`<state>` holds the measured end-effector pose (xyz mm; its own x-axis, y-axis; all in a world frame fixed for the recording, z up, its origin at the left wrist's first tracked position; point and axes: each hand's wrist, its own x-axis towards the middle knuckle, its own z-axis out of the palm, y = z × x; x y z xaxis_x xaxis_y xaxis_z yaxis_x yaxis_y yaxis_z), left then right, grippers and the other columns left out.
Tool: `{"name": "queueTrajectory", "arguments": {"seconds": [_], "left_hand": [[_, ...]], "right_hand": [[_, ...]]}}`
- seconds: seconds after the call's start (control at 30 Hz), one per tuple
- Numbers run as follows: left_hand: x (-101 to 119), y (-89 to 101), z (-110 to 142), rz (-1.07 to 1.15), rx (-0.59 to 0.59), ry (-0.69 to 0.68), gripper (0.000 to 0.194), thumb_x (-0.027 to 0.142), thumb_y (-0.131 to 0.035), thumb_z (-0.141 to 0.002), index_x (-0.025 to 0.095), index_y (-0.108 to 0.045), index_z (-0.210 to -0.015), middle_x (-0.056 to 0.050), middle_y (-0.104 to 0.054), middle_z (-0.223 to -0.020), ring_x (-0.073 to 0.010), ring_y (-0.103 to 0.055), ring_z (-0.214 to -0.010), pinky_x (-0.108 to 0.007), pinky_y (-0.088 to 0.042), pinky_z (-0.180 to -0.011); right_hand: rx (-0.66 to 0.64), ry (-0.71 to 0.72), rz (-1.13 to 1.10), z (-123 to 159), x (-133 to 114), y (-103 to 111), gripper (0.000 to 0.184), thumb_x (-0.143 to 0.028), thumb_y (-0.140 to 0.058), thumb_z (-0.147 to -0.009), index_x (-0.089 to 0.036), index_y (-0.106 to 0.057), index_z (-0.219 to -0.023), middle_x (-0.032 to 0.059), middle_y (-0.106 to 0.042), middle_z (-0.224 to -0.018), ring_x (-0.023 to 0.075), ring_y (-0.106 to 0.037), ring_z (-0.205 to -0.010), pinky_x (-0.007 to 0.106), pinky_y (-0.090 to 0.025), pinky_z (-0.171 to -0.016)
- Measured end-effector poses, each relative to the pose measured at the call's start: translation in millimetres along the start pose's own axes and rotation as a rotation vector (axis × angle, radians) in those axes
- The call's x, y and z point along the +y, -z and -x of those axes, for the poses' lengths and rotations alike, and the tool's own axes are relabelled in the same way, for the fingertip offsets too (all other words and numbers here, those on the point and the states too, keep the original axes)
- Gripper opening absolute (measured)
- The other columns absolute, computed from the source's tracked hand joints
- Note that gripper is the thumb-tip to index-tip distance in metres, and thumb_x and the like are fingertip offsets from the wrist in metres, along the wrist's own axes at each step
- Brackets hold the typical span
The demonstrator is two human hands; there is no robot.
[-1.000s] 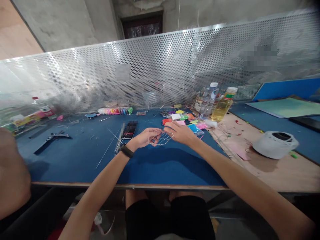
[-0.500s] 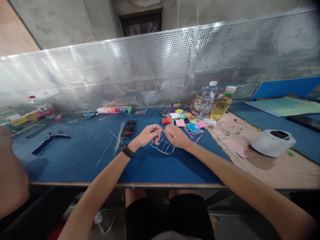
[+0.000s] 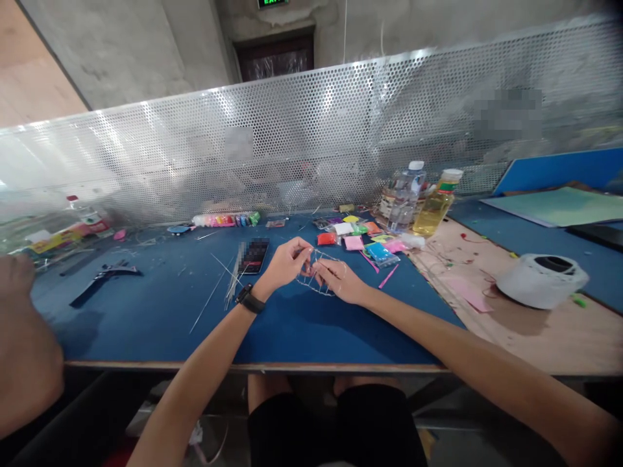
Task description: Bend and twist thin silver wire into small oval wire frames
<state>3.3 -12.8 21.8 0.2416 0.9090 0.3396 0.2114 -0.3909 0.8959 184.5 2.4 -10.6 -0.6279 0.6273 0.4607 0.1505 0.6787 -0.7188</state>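
Observation:
A thin silvery wire frame, bent into a rounded grid, hangs between my two hands above the blue tabletop. My left hand is closed in a pinch on the frame's upper left edge. Fingers of my right hand are closed on the wire near its middle, partly inside the grid. Just left of my left wrist lie several loose straight wires, some across a phone. Behind my right hand are small packets of coloured clay, among them a pink packet and a blue packet.
A perforated metal screen runs along the back. Two bottles, one with yellow liquid, stand back right. A white roll sits at right. A black strap lies left, near another person's arm.
The wire frame has turned and tilted between my hands. My right hand has shifted its fingers, from the frame's upper edge to lower on the grid. My left hand keeps its pinch.

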Motion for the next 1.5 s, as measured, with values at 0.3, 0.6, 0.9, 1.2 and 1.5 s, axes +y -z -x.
{"name": "queueTrajectory", "arguments": {"seconds": [0.3, 0.6, 0.9, 1.2, 1.5], "left_hand": [[-1.0, -0.9, -2.2, -0.051, 0.003, -0.039, 0.028, 0.041, -0.052, -0.091, 0.017, -0.062, -0.101, -0.001, -0.059, -0.073, -0.0098, -0.056, -0.056, -0.023, -0.047, -0.056], [-1.4, -5.2, -1.2, -0.072, 0.079, -0.016, 0.030, 0.044, -0.050, -0.091, 0.018, -0.061, -0.098, -0.002, -0.060, -0.079, -0.0117, -0.058, -0.063, -0.024, -0.050, -0.061], [9.0, -11.7, 2.8, -0.398, 0.243, -0.184, 0.023, 0.034, -0.048, -0.093, 0.020, -0.065, -0.098, -0.008, -0.067, -0.099, -0.0182, -0.061, -0.086, -0.027, -0.047, -0.074], [2.5, -5.6, -0.3, -0.230, 0.095, -0.160, 0.021, 0.033, -0.047, -0.094, 0.018, -0.061, -0.096, -0.004, -0.065, -0.089, -0.0144, -0.061, -0.080, -0.026, -0.047, -0.075], [-2.5, -2.6, -5.4, -0.303, 0.081, -0.145, 0.024, 0.033, -0.048, -0.093, 0.018, -0.066, -0.093, -0.004, -0.066, -0.084, -0.0129, -0.058, -0.072, -0.024, -0.046, -0.069]], "right_hand": [[-0.014, 0.153, 0.176, -9.6, 15.8, 21.9, 0.033, -0.042, -0.038, -0.100, -0.022, -0.063, -0.100, 0.0046, -0.066, -0.094, 0.0163, -0.059, -0.080, 0.030, -0.048, -0.074], [0.146, -0.075, 0.007, -16.9, 31.6, 46.5, 0.036, -0.049, -0.045, -0.096, -0.022, -0.069, -0.102, 0.0066, -0.071, -0.091, 0.0188, -0.065, -0.076, 0.034, -0.055, -0.067], [0.143, -0.115, -0.091, -19.4, 8.7, 32.3, 0.028, -0.045, -0.060, -0.088, -0.021, -0.066, -0.101, 0.0051, -0.071, -0.079, 0.0193, -0.067, -0.067, 0.035, -0.055, -0.063], [0.142, -0.040, -0.027, -18.7, 2.8, 32.3, 0.021, -0.040, -0.054, -0.091, -0.021, -0.062, -0.093, 0.0044, -0.069, -0.080, 0.0168, -0.065, -0.065, 0.032, -0.055, -0.058], [0.022, -0.163, -0.221, -18.6, 5.6, 28.7, 0.017, -0.039, -0.050, -0.094, -0.021, -0.053, -0.096, 0.0077, -0.071, -0.090, 0.0180, -0.070, -0.074, 0.034, -0.061, -0.064]]}}
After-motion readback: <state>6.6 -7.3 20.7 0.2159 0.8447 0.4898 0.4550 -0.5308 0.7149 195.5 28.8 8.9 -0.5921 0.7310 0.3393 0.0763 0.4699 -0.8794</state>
